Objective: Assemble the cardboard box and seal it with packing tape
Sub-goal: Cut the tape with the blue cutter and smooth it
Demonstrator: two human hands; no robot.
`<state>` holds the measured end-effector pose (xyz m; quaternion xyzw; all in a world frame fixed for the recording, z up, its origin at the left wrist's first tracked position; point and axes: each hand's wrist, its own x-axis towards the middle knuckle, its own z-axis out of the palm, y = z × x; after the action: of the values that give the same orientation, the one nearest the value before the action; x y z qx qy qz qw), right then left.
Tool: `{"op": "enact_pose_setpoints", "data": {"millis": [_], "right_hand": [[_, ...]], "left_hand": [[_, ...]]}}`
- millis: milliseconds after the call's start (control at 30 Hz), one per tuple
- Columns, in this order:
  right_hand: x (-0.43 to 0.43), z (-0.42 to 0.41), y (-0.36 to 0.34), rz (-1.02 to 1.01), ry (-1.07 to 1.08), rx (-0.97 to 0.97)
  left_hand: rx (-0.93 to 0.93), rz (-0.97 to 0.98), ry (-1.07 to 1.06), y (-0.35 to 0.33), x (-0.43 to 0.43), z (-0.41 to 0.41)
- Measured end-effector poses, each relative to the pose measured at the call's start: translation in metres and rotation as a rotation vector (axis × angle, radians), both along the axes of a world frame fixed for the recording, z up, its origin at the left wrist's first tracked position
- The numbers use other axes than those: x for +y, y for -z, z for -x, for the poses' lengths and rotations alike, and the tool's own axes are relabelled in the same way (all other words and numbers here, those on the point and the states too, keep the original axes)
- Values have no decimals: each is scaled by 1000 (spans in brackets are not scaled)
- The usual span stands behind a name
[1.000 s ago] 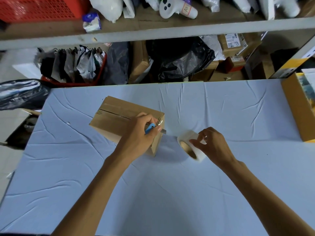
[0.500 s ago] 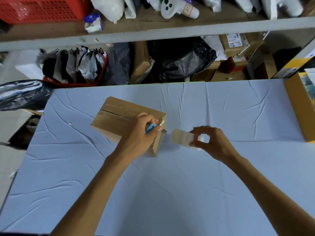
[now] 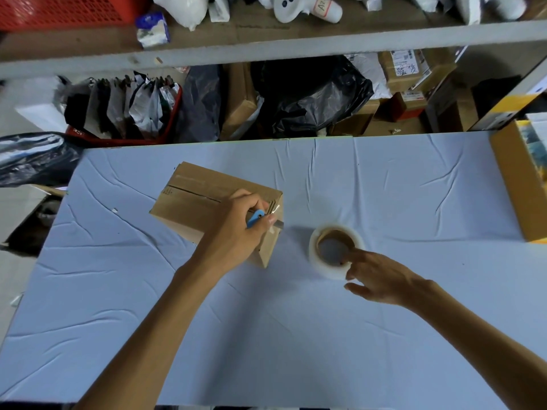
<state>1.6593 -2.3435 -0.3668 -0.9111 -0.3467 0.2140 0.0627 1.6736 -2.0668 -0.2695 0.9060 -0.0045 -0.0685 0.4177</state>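
A closed brown cardboard box (image 3: 204, 199) sits on the blue-covered table (image 3: 266, 335), with clear tape along its top seam. My left hand (image 3: 236, 232) rests on the box's near right corner and grips a blue utility knife (image 3: 255, 218), its blade tip at the box edge. A roll of clear packing tape (image 3: 336, 250) lies flat on the table to the right of the box. My right hand (image 3: 376, 279) is beside the roll with loose fingers, one fingertip touching the roll's inner rim.
A yellow-edged cardboard box (image 3: 515, 184) stands at the table's right edge. Beyond the far edge are a red basket of bagged items (image 3: 124, 113), black plastic bags (image 3: 310, 93) and stacked parcels (image 3: 408, 84) under a shelf.
My right hand held the tape roll up near the box, then set it down flat on the table and let go. My left hand stayed on the box with the knife.
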Motion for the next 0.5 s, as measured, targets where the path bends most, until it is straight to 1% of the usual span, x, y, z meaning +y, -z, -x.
{"op": "enact_pose_setpoints", "data": {"millis": [67,200,267,367,433,500], "right_hand": [[0,7,2,27,-68,1],[0,7,11,-6,-65,-96],[1,8,16,-8,-69,-97],[6,8,6,-38,-81,-110],[8,7,4,-38,-11,-23],[6,5,7,-39,103,142]], "left_hand": [[-3,-2,5,0,-1,-1],[-3,-3,4,-1,-1,-1],[0,-6,4,-1,0,0],[-2,-13,5,0,1,0],[-8,-13,8,-1,1,0],[-18,-12,9,-1,1,0]]}}
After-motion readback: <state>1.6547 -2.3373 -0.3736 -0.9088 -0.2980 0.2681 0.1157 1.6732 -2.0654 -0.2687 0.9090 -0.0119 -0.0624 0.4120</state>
